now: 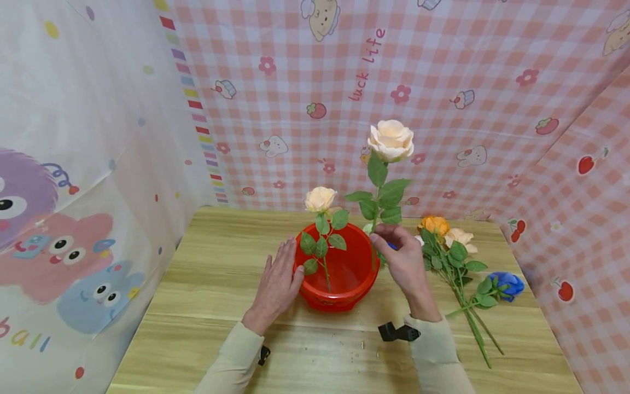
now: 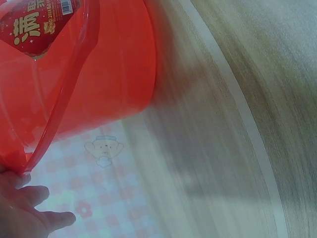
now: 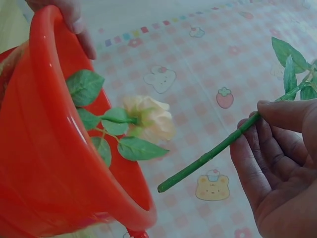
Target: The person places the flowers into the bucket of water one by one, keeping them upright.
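A red plastic bucket (image 1: 339, 298) stands on the table, with a smaller peach rose (image 1: 321, 200) leaning inside it. On the left side of the bucket's rim rests my left hand (image 1: 279, 284), its fingers extended. My right hand (image 1: 404, 262) pinches the green stem (image 3: 208, 156) of a larger peach rose (image 1: 391, 140) between thumb and fingers. That rose is held upright over the right side of the bucket, its bloom high above the hand. In the right wrist view the cut stem end points toward the bucket's rim, outside the opening.
Right of the bucket lie several loose flowers: an orange rose (image 1: 434, 225), another peach rose (image 1: 460, 239) and a blue rose (image 1: 508, 285), stems toward the front. Water drops (image 1: 363, 345) dot the wooden table (image 1: 206, 306). A pink checked cloth (image 1: 295, 126) hangs behind.
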The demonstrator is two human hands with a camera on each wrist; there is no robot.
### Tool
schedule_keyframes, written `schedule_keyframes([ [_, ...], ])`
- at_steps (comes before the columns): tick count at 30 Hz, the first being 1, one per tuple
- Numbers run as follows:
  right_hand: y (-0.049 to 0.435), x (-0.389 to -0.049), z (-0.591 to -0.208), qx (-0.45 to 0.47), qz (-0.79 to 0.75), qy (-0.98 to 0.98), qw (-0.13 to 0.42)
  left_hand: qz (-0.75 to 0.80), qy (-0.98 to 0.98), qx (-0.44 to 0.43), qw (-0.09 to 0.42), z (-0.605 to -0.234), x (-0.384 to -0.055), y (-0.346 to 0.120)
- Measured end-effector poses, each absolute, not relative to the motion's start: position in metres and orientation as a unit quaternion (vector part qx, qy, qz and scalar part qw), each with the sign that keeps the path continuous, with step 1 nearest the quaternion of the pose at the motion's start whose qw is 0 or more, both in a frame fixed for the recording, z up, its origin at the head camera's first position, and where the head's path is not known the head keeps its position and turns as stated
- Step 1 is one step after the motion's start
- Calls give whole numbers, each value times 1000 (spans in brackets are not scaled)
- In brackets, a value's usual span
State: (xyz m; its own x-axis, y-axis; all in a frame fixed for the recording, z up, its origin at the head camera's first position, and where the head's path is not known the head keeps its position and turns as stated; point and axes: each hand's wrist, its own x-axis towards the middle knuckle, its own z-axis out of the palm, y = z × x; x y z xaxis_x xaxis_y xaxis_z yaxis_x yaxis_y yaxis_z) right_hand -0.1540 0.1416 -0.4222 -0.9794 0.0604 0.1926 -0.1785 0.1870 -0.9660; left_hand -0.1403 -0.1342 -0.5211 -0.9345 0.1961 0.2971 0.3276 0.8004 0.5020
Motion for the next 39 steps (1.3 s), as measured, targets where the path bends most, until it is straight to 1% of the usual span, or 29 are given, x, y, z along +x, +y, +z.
schedule_keyframes([
  [11,129,-157,-427,50,622,-778,72,-287,-940,-141,121,-521,-140,-134],
  [19,120,-161,-433,41,610,-791,35,-286,-941,-139,119,-520,-140,-134],
  [30,108,-167,-443,58,561,-825,36,-284,-943,-134,112,-522,-140,-133],
  [39,99,-173,-450,78,529,-845,10,-282,-944,-134,109,-521,-140,-133],
])
